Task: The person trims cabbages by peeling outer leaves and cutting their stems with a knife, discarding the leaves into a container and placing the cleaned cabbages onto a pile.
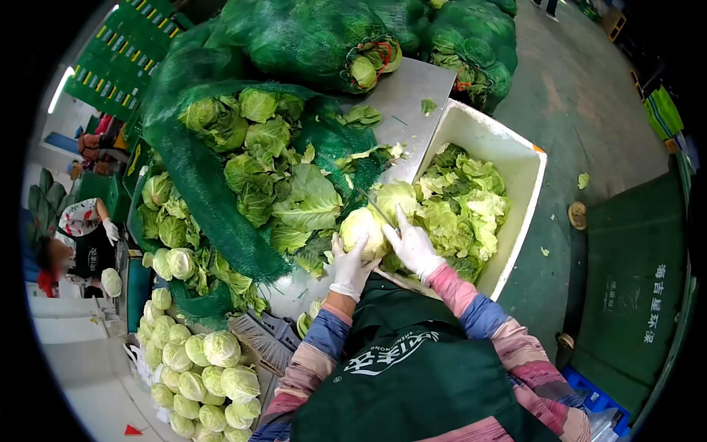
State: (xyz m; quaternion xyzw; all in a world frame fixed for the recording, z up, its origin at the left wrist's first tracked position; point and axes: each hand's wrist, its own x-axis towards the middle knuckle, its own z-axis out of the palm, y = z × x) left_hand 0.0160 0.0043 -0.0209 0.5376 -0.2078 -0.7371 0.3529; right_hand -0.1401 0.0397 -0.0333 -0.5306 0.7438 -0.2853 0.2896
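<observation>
A pale green cabbage (362, 230) is held near the near right corner of the metal counter (414, 103); whether it is also supported from below cannot be told. It is grasped from the near side by the white-gloved left hand (351, 267), with the fingers spread around it. A knife (377, 207) is gripped by the white-gloved right hand (414, 249), its handle hidden by the fingers, and its blade is slanted across the cabbage's upper right side. Along the counter's right edge, a white foam box (486, 136) is part filled with loose leaves (471, 214). Toward the left edge, untrimmed cabbages (254, 166) are spilled from an opened green mesh bag (213, 199). Filled mesh bags (309, 44) are piled at the far edge. Beyond the near left corner, trimmed cabbages (221, 348) are stacked, with a brush (261, 340) placed just beside them. At far left, a white glove is worn by a co-worker (92, 247).
</observation>
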